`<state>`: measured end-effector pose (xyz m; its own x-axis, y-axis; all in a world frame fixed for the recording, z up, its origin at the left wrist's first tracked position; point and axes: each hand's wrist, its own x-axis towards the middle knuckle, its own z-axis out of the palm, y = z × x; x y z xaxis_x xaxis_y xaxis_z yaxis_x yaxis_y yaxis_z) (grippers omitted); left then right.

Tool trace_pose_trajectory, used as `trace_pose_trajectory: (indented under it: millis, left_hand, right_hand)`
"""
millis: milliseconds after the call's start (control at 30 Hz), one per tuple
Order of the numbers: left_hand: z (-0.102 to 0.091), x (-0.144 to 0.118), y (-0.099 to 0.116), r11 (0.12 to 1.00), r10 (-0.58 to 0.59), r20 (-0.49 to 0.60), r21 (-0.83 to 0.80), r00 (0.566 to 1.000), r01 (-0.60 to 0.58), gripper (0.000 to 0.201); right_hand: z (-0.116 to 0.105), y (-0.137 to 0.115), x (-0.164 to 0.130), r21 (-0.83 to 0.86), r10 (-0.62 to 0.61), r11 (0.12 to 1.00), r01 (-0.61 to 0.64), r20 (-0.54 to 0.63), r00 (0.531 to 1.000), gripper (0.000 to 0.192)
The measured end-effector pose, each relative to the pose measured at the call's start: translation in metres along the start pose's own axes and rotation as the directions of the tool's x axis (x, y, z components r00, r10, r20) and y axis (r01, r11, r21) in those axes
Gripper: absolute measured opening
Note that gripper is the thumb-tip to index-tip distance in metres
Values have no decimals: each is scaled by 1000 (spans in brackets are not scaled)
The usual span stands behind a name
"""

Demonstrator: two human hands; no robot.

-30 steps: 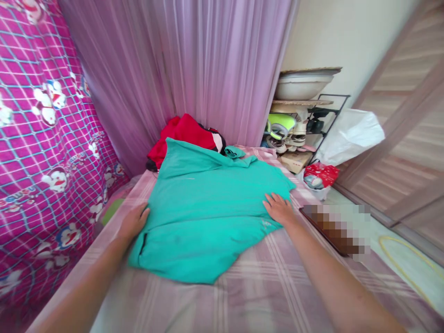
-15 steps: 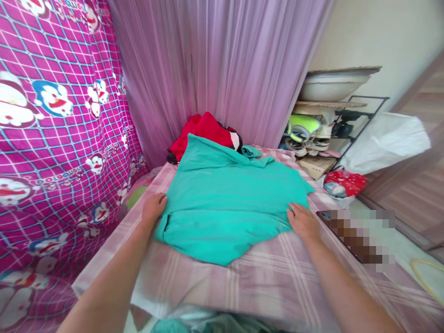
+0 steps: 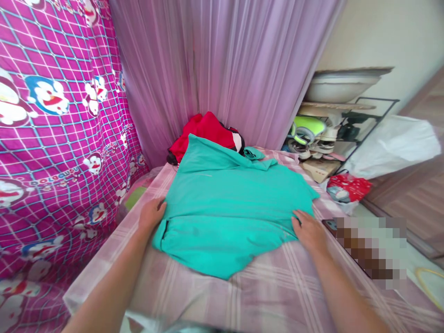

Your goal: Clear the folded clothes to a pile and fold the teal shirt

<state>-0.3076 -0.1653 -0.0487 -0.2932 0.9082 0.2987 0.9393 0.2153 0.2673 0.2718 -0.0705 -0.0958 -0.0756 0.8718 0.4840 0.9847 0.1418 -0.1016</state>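
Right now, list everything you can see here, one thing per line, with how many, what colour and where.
teal garment: one, teal, spread on the bed
red clothing: one heap, red with some black and white, behind the teal garment by the curtain
bed: one, pink and white checked cover, centre
curtain: one, lilac, behind the bed
cartoon cloth: one, magenta with a blue grid, left
rack: one, black frame, holding footwear, right of the bed
basin: one, white, on top of the rack
white bag: one, right
red bag: one, on the floor by the rack
left hand: at the garment's left edge
right hand: flat at its right edge
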Motion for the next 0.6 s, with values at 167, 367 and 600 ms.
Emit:
trace_pose_trajectory:
  millis: [167,367,600]
  left_hand:
    - [5,-1,-7,999,26,-35,-43,999,-28,50]
    - [8,-3,-11,996,38,-51,-83,998,-42,50]
    - [9,-5,-14,996,8,-72,-88,997,-14,50]
  right_hand:
    - [10,11,-3,38,-11,999,12,-29,1000,48]
    - [7,11,-7,82,-36,996,43,-81,996,52]
    - [7,23,-10,74,-101,992,102,-21,995,51]
